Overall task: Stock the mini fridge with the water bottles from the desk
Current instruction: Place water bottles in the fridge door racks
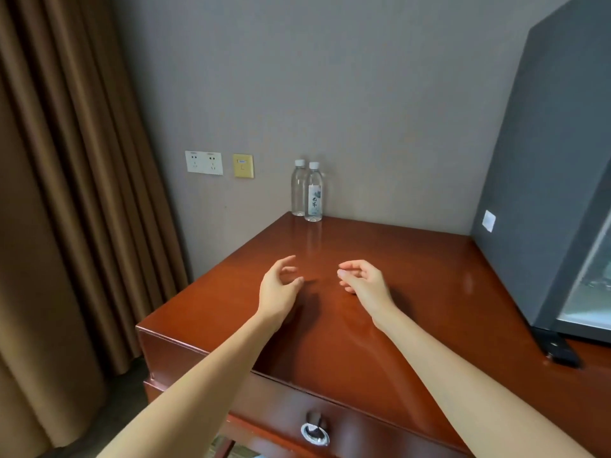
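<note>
Two clear plastic water bottles w/ white caps stand upright at the back of the glossy reddish-brown wooden desk (413, 276), close to the grey wall (363, 94) and near the desk's back-left corner. The plain bottle (298, 190) is on the left and a bit further back. The bottle w/ a pale printed label (313, 196) is just beside it on the right; can't tell if they touch. Both hands reach out over the middle of the desk, well short of the bottles and holding nothing. Left hand (277, 282): fingers loosely curled, thumb apart from them, palm facing right. Right hand (363, 280): fingers loosely bent inward toward the left hand, w/ a gap btwn the two hands. Shadows sit on the wood under both, but can't tell if either touches the surface. The dark grey box-shaped mini fridge (545, 160) stands on the desk's right side against the wall, well apart from the bottles. It has a small white sticker (488, 221) on its side, and its glass-front door (591, 292) is partly in view at the right edge. On the wall left of the bottles are a white double socket plate (204, 162) and a yellow square plate (243, 166). A brown pleated curtain (66, 193) hangs on the far left. The desk's front drawer has a round metal ring pull (314, 431).
</note>
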Available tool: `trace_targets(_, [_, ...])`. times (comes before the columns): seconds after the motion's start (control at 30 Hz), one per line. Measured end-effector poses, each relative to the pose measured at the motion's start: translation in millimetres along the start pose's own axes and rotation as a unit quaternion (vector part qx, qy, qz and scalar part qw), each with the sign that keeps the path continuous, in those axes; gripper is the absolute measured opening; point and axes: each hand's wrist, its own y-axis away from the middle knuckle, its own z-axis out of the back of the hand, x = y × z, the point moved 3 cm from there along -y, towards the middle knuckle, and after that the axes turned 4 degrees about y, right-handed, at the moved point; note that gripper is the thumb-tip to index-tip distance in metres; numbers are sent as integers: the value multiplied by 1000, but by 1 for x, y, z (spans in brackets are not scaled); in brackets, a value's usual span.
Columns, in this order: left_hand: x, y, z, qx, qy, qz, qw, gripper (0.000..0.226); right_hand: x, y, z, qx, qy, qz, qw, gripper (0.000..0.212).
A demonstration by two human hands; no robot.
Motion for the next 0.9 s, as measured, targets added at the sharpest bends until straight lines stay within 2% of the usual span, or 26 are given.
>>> trace_targets(0.53, [40, -162, -54, -54, 79, 5, 995, 57, -31, -165, -45, 13, -64, 26, 998, 39])
trace_targets(0.9, [67, -264, -96, -22, 75, -19, 997, 59, -47, -281, -68, 23, -44, 47, 998, 63])
